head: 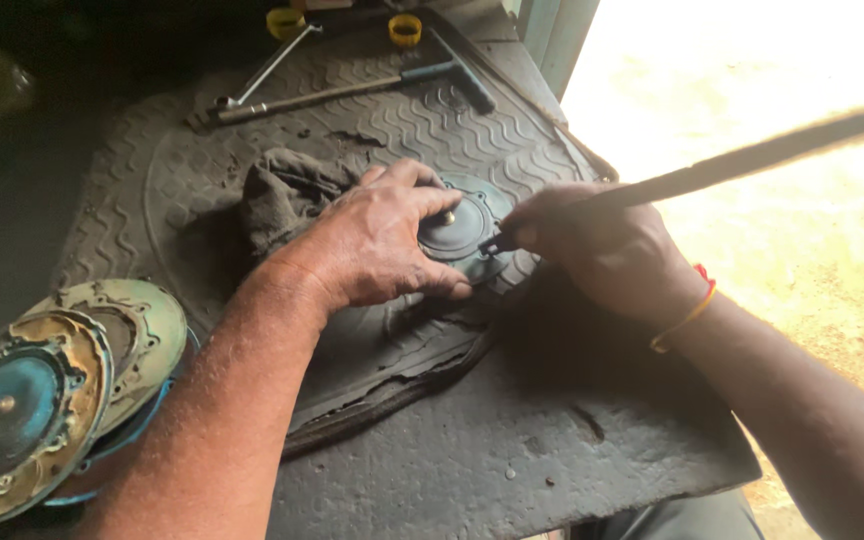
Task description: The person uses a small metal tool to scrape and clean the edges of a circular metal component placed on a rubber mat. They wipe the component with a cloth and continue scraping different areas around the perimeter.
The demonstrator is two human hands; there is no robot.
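My left hand (377, 240) presses down on a round dark metal disc (467, 228) with a small brass stud at its middle. The disc lies on a worn black rubber mat (472, 440). My right hand (602, 245) grips a long thin rod-like tool (752, 158) whose tip meets the disc's right edge. A red and yellow band circles my right wrist.
A dirty rag (282, 195) lies just left of my left hand. Two corroded round discs (42, 400) are stacked at the lower left. A T-handle wrench (352, 90), another bar tool and two yellow caps (405, 28) lie at the far edge. Bright ground lies to the right.
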